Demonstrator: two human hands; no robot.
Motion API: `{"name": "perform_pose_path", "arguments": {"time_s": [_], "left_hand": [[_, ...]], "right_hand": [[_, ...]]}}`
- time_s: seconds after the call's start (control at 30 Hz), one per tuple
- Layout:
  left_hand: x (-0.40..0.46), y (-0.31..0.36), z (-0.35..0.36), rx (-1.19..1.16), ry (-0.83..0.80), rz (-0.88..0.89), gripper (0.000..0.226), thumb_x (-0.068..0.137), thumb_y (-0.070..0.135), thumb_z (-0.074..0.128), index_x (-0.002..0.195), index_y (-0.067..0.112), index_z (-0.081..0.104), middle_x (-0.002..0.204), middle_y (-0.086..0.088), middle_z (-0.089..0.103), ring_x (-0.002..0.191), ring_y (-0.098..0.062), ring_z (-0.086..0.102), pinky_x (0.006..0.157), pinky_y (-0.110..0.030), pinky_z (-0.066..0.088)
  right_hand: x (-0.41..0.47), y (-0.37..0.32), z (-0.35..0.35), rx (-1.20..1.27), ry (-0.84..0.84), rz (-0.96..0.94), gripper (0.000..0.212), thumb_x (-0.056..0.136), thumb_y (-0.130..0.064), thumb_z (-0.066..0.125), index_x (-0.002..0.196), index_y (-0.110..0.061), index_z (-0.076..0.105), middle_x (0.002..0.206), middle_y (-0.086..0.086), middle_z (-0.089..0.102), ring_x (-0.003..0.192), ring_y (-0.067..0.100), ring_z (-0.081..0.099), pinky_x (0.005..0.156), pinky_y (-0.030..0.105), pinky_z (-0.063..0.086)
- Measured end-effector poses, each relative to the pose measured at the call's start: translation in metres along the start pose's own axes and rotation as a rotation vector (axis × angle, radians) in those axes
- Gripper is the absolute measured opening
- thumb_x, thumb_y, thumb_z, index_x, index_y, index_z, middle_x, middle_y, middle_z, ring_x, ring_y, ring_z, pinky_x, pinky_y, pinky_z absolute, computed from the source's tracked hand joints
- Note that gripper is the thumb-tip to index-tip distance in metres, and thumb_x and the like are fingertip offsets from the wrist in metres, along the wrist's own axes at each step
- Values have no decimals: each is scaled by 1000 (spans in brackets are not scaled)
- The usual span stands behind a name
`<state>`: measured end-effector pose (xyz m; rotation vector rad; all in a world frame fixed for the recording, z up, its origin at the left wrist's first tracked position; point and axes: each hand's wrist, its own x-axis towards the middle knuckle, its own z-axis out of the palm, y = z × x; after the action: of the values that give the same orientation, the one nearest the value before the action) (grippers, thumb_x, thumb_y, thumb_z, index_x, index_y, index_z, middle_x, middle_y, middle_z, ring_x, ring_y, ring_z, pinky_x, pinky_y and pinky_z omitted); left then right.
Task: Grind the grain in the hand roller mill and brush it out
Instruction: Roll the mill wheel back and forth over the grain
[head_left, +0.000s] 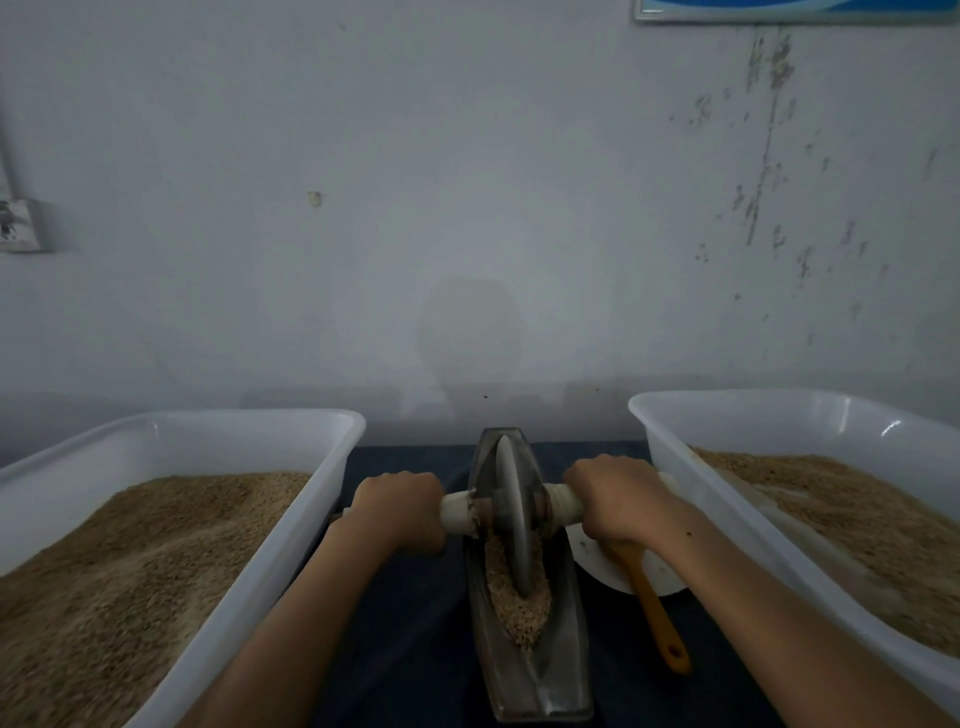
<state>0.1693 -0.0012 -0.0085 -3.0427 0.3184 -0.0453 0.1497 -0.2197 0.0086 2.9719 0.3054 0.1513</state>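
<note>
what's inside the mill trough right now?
Inside the boat-shaped trough lies a heap of grain, with the grinding wheel standing in it. The trough floor beneath the grain and the wheel's bottom edge are covered, so not visible.

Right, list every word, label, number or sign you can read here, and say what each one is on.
No readable text anywhere in this view.
Framed blue picture or poster at the wall's top edge: only its bottom strip shows, no letters visible.
Wall box at the left: dark marks, too blurred to read.
Left tub, right tub, mill trough and brush handle: no labels visible.
</note>
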Motion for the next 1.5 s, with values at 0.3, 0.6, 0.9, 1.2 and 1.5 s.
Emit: {"name": "perform_pose_path", "arguments": {"time_s": [0.3, 0.6, 0.9, 1.2, 1.5], "left_hand": [[6, 5, 0, 15, 80, -39, 35, 78, 34, 66, 110, 21, 60, 102, -1, 64, 94, -20, 61, 72, -30, 39], [8, 3, -1, 2, 81, -13, 35, 80, 35, 66, 111, 22, 60, 105, -1, 65, 96, -20, 61, 73, -30, 40], [6, -8, 4, -93, -99, 11, 45, 74, 36, 73, 114, 24, 57, 106, 0, 64, 87, -15, 55, 79, -32, 42], [13, 1, -3, -35, 0, -21, 39, 77, 35, 69, 112, 24, 60, 105, -1, 65, 97, -21, 61, 78, -33, 43], [9, 6, -7, 79, 62, -3, 37, 79, 34, 67, 113, 22, 60, 106, -1, 65, 97, -21, 61, 74, -32, 41]], "right_hand": [[7, 3, 8, 33, 40, 14, 17, 85, -11, 56, 100, -18, 60, 100, 4, 64, 92, 22, 61, 71, 30, 42], [6, 2, 6, 11, 90, -10, 22, 86, -9, 55, 106, -17, 60, 107, 5, 63, 98, 23, 60, 71, 29, 36], [6, 0, -8, -19, -69, -62, 8, 83, -12, 58, 87, -19, 56, 72, -3, 48, 67, 15, 49, 64, 29, 38], [14, 6, 2, 35, -13, -15, 13, 84, -10, 55, 85, -22, 50, 92, 3, 61, 78, 20, 53, 67, 31, 36], [3, 7, 10, 69, 16, 16, 20, 85, -12, 56, 104, -19, 58, 106, 3, 62, 95, 22, 60, 71, 30, 38]]}}
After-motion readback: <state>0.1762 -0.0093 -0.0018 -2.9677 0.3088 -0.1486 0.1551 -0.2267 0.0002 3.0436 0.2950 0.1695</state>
